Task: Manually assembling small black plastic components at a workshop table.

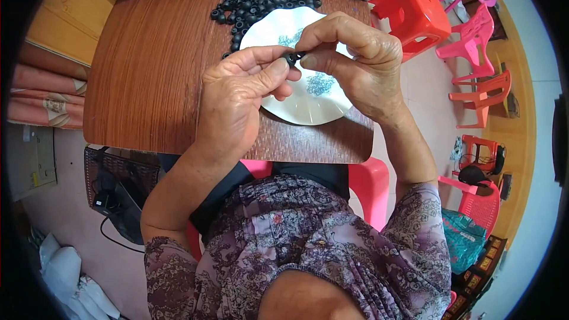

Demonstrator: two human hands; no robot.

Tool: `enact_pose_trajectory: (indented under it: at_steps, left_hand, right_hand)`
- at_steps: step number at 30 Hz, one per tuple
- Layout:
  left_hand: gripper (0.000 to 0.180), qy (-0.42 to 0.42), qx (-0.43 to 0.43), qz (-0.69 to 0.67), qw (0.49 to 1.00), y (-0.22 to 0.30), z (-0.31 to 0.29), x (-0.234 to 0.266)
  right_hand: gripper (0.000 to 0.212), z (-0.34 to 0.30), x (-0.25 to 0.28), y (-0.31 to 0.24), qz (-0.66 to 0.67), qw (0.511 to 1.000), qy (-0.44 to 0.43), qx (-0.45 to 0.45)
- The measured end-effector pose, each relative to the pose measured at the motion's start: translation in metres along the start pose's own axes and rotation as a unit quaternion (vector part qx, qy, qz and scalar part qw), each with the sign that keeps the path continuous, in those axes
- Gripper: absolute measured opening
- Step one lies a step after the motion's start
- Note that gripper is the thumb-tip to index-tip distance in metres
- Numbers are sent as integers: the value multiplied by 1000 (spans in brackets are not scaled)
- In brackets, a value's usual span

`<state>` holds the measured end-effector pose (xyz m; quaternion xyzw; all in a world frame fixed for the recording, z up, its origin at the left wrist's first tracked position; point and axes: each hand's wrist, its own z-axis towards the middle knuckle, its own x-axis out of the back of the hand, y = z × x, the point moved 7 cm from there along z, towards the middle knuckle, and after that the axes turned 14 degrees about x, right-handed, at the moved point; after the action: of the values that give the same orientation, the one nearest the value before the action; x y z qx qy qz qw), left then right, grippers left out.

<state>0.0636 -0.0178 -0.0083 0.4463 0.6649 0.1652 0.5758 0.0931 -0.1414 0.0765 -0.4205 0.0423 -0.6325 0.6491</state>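
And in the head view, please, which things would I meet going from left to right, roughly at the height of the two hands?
Pinkish patterned curtain → left hand → small black piece → right hand → orange chair.

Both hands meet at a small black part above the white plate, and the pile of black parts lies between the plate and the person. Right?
No, the pile of black parts lies beyond the white plate, on its far side from the person; see the head view. The left hand and right hand do meet at a small black part above the plate.
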Motion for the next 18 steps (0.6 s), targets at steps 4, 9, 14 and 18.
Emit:
enact_pose_trajectory:
  at_steps: [4,9,14,18]
  left_hand:
    - [27,1,-9,9,1000,1,0,2]
    - [23,18,-30,17,999,6,0,-1]
    - [22,10,-4,51,999,7,-1,-1]
    - [22,19,11,59,998,5,-2,-1]
  right_hand:
    - [17,2,-2,2,8,1000,-7,13]
    - [17,3,-2,7,46,999,-17,-1]
    - [17,4,-4,13,99,995,-19,-21]
    - [16,4,-6,15,102,994,-25,-24]
